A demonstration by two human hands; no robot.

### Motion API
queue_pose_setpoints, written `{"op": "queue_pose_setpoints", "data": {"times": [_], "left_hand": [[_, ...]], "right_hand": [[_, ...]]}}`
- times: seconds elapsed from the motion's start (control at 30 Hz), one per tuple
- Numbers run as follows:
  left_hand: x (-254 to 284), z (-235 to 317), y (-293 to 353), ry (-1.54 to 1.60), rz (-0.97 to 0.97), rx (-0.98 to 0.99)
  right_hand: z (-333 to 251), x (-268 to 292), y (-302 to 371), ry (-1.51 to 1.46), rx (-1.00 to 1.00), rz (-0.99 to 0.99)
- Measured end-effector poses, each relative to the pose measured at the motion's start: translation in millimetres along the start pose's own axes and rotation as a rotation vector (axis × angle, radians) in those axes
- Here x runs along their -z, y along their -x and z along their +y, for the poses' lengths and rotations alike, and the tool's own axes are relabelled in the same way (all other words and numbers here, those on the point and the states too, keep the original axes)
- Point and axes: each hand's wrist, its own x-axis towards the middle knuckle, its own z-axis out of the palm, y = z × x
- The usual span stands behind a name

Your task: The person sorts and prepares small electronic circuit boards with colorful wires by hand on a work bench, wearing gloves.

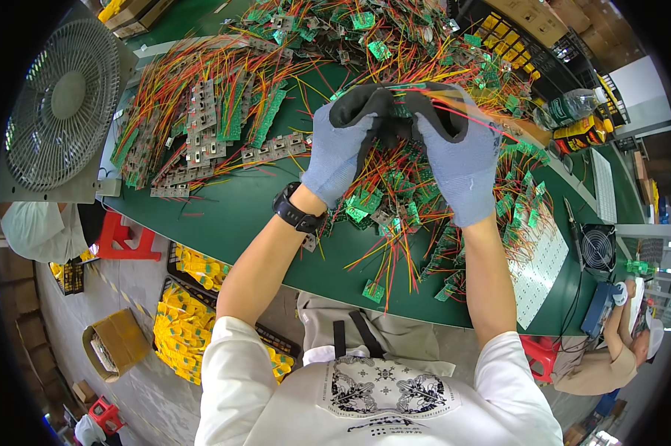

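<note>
Both my hands wear grey-blue gloves with black fingers and are raised over a dark green table (291,245). My left hand (343,137) is closed, its fingertips pinched together. Opposite it, my right hand (458,152) is closed too, with red and yellow wires running out past its thumb. Between the fingertips shows part of a small green circuit board (399,109) with wires; the gloves hide most of it. Just below lies a loose heap of wired circuit boards (361,204). Strips of joined boards (203,123) with wires lie left of my left hand.
A large tangle of wired boards (380,50) covers the far side. At left stands a fan (68,97). To the right are a white perforated sheet (540,275), a small black fan (598,247), a bottle (573,108) and a seated person (610,357). Yellow pieces fill floor crates (183,327).
</note>
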Motion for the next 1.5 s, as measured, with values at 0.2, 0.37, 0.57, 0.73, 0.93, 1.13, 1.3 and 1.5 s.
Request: {"op": "queue_pose_setpoints", "data": {"times": [0.2, 0.37, 0.57, 0.73, 0.93, 1.13, 1.3, 1.5], "left_hand": [[-5, 3, 5, -0.01, 0.015, 0.005], [-2, 1, 3, 0.0, 0.02, 0.039], [-1, -7, 5, -0.051, 0.088, -0.021], [-11, 0, 9, -0.248, 0.21, -0.093], [-21, 24, 21, -0.382, 0.206, -0.139], [24, 33, 20, -1.084, 0.239, -0.411], [79, 23, 27, -1.925, 0.359, -0.39], [86, 19, 26, -2.107, 0.313, -0.253]], "right_hand": [[11, 13, -2, 0.11, -0.135, -0.148], [3, 11, -2, 0.086, -0.165, -0.229], [29, -3, 2, 0.066, 0.049, -0.095], [35, -3, 5, 0.49, 0.297, -0.05], [20, 2, 7, 0.601, 0.277, -0.135], [6, 33, -13, 0.646, -0.083, -0.083], [-6, 55, -18, 0.422, -0.013, 0.182], [-34, 66, -9, 0.038, -0.016, 0.009]]}}
